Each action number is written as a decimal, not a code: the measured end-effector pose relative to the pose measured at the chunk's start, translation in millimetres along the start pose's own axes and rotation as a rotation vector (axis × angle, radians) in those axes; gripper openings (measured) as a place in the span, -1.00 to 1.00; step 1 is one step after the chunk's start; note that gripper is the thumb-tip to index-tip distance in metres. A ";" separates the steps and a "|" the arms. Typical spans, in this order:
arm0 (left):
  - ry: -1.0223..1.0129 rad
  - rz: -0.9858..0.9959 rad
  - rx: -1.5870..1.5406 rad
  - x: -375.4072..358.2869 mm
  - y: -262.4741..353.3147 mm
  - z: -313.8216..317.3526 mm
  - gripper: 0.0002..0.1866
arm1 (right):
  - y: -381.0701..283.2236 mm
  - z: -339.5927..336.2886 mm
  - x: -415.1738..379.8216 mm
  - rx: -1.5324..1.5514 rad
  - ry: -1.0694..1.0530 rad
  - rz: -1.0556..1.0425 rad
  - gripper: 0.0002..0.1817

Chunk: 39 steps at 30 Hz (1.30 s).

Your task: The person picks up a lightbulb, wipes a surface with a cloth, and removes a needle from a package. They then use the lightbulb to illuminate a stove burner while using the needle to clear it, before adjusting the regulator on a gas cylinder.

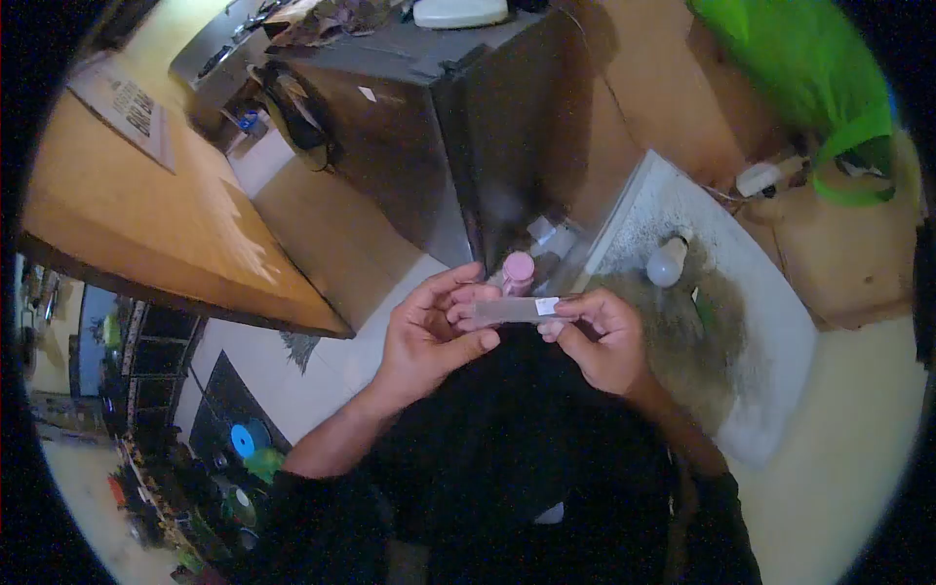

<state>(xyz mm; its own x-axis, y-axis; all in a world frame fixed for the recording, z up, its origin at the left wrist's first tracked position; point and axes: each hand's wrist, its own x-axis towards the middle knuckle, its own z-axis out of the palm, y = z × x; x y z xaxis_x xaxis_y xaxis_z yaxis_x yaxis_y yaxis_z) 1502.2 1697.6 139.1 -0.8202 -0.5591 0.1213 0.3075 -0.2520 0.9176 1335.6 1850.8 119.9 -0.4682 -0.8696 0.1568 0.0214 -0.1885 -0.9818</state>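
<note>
A flat, see-through strip-like piece (507, 311) with a small white label on its right end lies level between my hands. My right hand (606, 341) pinches the labelled end between thumb and fingers. At the other end is my left hand (429, 331), its thumb stretched out below the strip and apart from the bent fingers, which meet the strip's left end. Just beyond the strip stands a pink-capped container (518, 268), its lower part hidden behind the strip and fingers.
A dark cabinet-like block (390, 136) stands ahead, with a white dish on top. To the right, a white light bulb (667, 263) rests on a stained white board (780, 361). An orange-brown tabletop (175, 205) juts in at left. A green bag (799, 68) hangs upper right.
</note>
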 end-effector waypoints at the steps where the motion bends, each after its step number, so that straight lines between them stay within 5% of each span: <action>1: 0.005 0.019 0.007 1.7 -4.5 -2.0 -0.39 | -1.0 5.7 5.2 0.000 -0.014 -0.015 -0.85; 4: 0.074 0.029 -0.168 7.6 -21.0 -2.6 -0.47 | -6.6 24.6 17.3 0.091 -0.034 -0.012 -0.88; 11: 0.194 -0.067 -0.044 -1.7 5.3 0.6 -0.55 | -21.6 36.1 20.0 -0.431 -0.161 -0.040 -0.78; 19: 0.006 -0.241 0.040 -23.9 2.2 -8.3 -0.53 | -48.9 51.9 11.6 -0.693 -0.349 0.066 -0.66; 27: 0.020 -0.211 0.191 -23.7 -10.3 -11.9 -0.58 | -40.1 48.1 15.2 -0.997 -0.511 -0.015 -0.60; 39: 0.028 -0.211 0.150 -18.7 -16.6 -18.0 -0.82 | -46.8 58.4 21.1 -1.050 -0.539 0.101 -0.56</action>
<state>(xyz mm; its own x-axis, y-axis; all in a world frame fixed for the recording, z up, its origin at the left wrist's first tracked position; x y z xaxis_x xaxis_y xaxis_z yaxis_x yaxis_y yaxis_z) 1521.1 1698.0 114.8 -0.8444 -0.5285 -0.0875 0.0544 -0.2471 0.9675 1376.4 1814.6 175.3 -0.0681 -0.9866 -0.1484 -0.8164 0.1406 -0.5601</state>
